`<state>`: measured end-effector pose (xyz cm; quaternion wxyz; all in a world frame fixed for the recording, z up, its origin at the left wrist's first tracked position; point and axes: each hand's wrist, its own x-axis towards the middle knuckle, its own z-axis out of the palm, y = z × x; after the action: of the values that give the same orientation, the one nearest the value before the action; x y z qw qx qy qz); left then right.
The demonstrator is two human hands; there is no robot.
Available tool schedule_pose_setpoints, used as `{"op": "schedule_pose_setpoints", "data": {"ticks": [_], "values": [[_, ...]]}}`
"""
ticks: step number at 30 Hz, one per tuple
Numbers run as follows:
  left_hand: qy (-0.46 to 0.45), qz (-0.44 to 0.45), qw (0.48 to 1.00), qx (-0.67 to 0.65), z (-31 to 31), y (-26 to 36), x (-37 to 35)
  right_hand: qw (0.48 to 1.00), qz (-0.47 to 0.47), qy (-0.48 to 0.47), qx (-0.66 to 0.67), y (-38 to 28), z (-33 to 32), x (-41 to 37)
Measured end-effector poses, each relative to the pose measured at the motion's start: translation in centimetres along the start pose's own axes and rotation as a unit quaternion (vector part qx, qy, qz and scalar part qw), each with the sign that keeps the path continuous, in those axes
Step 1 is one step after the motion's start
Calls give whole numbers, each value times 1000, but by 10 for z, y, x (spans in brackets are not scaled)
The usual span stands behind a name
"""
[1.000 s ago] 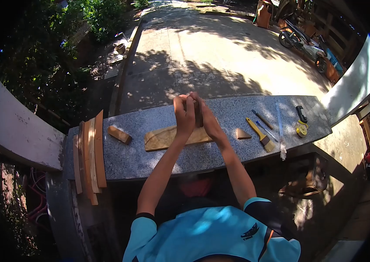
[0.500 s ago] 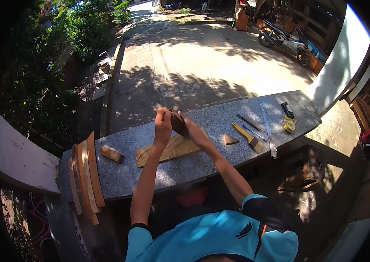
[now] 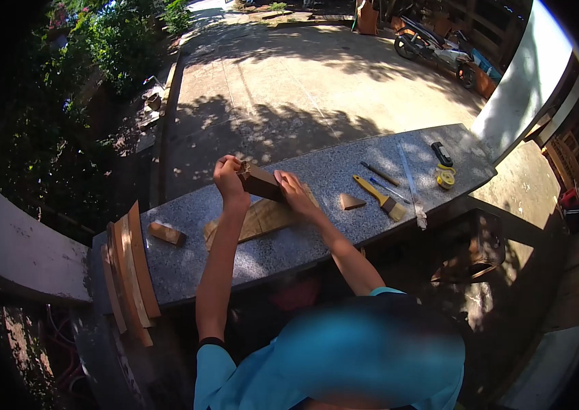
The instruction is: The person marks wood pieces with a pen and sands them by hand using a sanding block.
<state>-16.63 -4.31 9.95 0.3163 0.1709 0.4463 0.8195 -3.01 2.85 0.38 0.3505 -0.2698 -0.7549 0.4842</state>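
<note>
Between both hands, above the stone-topped counter, is a dark brown wooden block [image 3: 260, 183]. My left hand [image 3: 230, 182] grips its left end, fingers closed around the edge. At the other end, my right hand [image 3: 294, 194] is closed on the block with the thumb side up. Below them a pale wooden board [image 3: 262, 219] lies flat on the counter, partly covered by my forearm and right hand. A small wooden block [image 3: 167, 234] lies to the left, and a small wooden wedge [image 3: 351, 201] lies right of my right hand.
Several curved wooden strips [image 3: 129, 266] overhang the left end of the counter [image 3: 187, 273]. On the right lie a yellow-handled brush [image 3: 379, 197], a pen [image 3: 390, 190], a dark stick [image 3: 379, 173], a metal ruler [image 3: 409, 171] and a yellow tape roll [image 3: 445, 178]. A motorbike [image 3: 436, 51] stands beyond.
The wooden block has turned from steeply tilted to closer to level, its long side now facing me. Both hands stay on it. The whole view has shifted slightly.
</note>
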Motion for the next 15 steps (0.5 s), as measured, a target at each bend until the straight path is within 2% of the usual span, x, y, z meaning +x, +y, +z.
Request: {"op": "schedule_pose_setpoints", "data": {"ticks": [1, 3, 6, 9, 12, 13, 15], "values": [[-5, 44, 999, 8, 1, -1, 2, 1000, -3, -5, 10, 13, 2, 5], [-28, 52, 998, 20, 9, 5, -5, 999, -11, -13, 29, 28, 0, 16], [-102, 65, 991, 60, 13, 3, -3, 962, 163, -78, 206, 0, -5, 15], [-177, 58, 970, 153, 24, 2, -11, 966, 71, 9, 247, -73, -6, 3], [-162, 138, 957, 196, 42, -5, -24, 918, -33, 182, 351, -92, 18, 4], [-165, 126, 946, 248, 43, 0, -30, 938, -59, 199, 277, -91, 16, -2], [-153, 149, 945, 247, 35, -2, -32, 970, 67, 53, 227, -70, -1, -15]]}}
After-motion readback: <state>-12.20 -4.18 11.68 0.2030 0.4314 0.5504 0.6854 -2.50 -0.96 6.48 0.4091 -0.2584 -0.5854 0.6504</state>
